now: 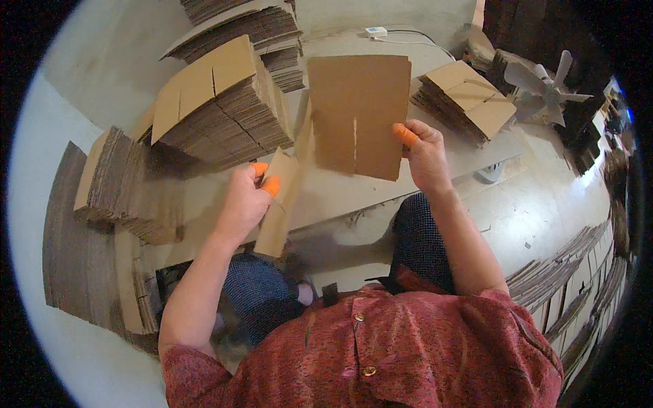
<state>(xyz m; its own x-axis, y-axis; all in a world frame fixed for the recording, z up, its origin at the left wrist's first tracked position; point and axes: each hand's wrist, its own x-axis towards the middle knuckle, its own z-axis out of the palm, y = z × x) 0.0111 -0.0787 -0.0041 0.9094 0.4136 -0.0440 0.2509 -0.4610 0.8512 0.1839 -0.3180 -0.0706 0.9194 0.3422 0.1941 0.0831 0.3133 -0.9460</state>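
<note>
My left hand (248, 197), with orange covers on the thumb and a finger, pinches a narrow cardboard strip (277, 221) that is tilted over the table's near edge. Over the table, my right hand (425, 153), its thumb also in an orange cover, grips the right edge of a brown cardboard sheet (333, 102). A pale slit runs up from the sheet's lower edge to about its middle. A second layer shows along the sheet's right edge. The strip and the sheet are apart at my hands.
A tall stack of slotted cardboard pieces (224, 112) stands at the left of the table (347, 200). More stacks (109, 177) are at the far left. A smaller cardboard pile (469, 98) lies at right, near a fan (547, 88). A white adapter (375, 32) with cables sits at the back.
</note>
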